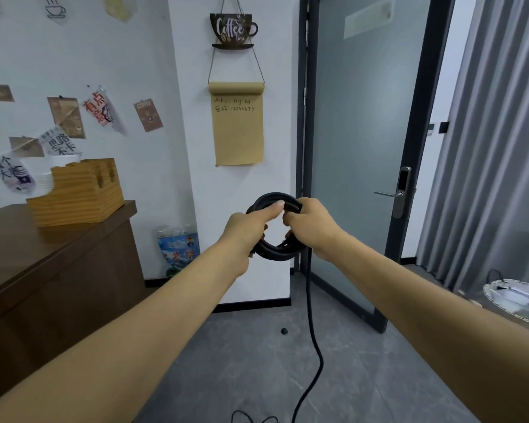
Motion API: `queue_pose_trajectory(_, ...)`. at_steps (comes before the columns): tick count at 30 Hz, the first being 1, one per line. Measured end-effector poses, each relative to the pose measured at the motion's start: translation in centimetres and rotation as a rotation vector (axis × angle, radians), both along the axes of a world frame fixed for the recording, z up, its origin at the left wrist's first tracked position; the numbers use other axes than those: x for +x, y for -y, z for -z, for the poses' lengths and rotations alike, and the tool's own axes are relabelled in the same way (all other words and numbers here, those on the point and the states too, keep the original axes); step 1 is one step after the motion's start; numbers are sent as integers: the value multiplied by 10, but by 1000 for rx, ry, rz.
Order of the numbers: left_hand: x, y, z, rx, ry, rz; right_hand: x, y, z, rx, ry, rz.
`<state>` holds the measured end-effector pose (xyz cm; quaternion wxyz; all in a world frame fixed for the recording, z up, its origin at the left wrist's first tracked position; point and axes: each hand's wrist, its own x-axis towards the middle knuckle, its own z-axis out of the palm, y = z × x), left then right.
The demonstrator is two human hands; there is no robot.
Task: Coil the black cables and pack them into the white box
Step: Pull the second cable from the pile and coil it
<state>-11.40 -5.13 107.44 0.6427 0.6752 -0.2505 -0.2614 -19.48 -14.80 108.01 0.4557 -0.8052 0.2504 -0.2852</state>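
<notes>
From the head view, the black cable point(275, 227) is held out at arm's length in front of the white wall column, already wound into a small ring of several turns. The left hand point(245, 230) grips the ring's left side, fingers wrapped around the bundled strands and the thumb laid along the top of the ring, apparently to pin the turns together so they do not spring apart. The right hand point(309, 224) grips the ring's right side, fingers curled round the strands. That looks like the hand that feeds each new turn onto the ring.

Below the ring, the uncoiled tail point(313, 346) hangs straight down and trails in a curve across the grey floor towards the bottom edge, so the coiling looks partly done, with more length still to take in. Holding the ring high and away from the body probably lets the tail hang free instead of tangling.

Left of the ring stands a brown cabinet point(58, 270) carrying a wooden organiser point(77, 193); right of it is a frosted glass door point(358, 148). The white box is not in sight.
</notes>
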Motion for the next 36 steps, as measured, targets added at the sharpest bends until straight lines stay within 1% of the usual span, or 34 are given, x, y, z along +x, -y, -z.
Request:
queue_pose_trajectory(5, 1, 3, 6, -98, -89, 2, 1, -3, 2, 28, 67, 18)
queue_pose_trajectory(9, 0, 4, 12, -139, -138, 18, 0, -3, 9, 49, 52, 35)
queue_pose_trajectory(11, 3, 4, 10, -94, -116, 44, 0, -1, 11, 38, 44, 56)
queue_pose_trajectory(14, 5, 3, 0, 53, -42, 138, 0, 4, 12, -50, 8, 107)
queue_pose_trajectory(17, 2, 4, -8, 80, -69, 185, 1, 5, 11, -148, -10, 137)
queue_pose_trajectory(19, -1, 8, -6, 40, -78, 128, 2, 4, 11, -155, 4, 148)
queue_pose_trajectory(21, -4, 13, 2, -17, -63, 19, 3, 2, 11, -144, 0, 138)
queue_pose_trajectory(24, -6, 16, 13, -75, 34, -101, 4, 1, 14, -71, 9, 87)
queue_pose_trajectory(29, 2, 13, 13, -120, 191, -151, 3, 0, 11, 55, 43, -10)
queue_pose_trajectory(33, 8, 10, 13, -110, 208, -148, 1, 1, 10, 123, 0, -129)
queue_pose_trajectory(36, 17, 6, 11, -90, 200, -191, -10, 6, 10, 91, -55, -181)
